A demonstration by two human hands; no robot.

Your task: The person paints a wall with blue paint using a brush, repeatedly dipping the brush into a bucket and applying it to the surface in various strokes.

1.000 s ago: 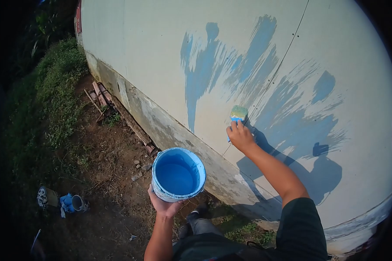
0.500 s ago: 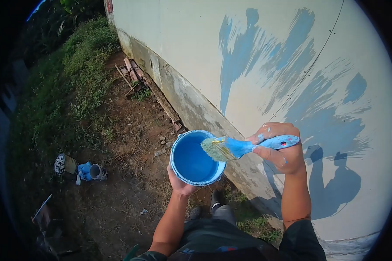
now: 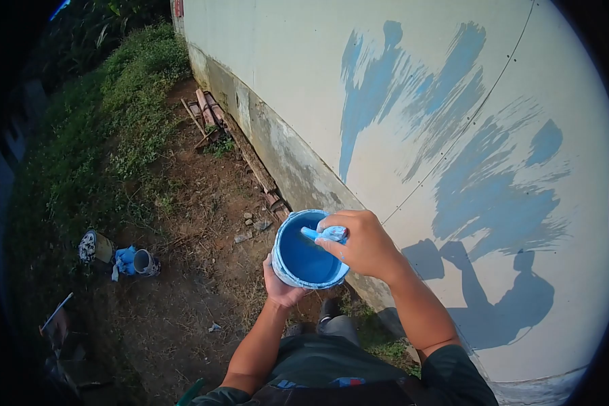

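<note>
My left hand [image 3: 281, 287] grips a bucket [image 3: 282, 265] from its lower left side, holding it up off the ground. Blue paint [image 3: 308, 260] fills part of the bucket. Over the bucket's right rim, my right hand [image 3: 362, 242] is closed round the blue-smeared handle of a paintbrush [image 3: 328, 234]. The brush points down into the bucket, and its bristles are hidden by the handle and fingers. To the right stands a pale wall [image 3: 386, 162] with streaky blue patches [image 3: 497, 196] brushed on it.
Boards and a log [image 3: 247, 152] lie along the wall's stained base. On the dirt at left stand a spattered container [image 3: 96, 247], a blue crumpled thing [image 3: 125, 260] and a small pail [image 3: 145, 262]. Grass [image 3: 132, 101] grows beyond. A person's shadow [image 3: 514, 298] falls on the wall.
My right hand has moved left and turned the paintbrush from lying level above the bucket's rim to pointing down inside it. The bucket has shifted slightly in view.
</note>
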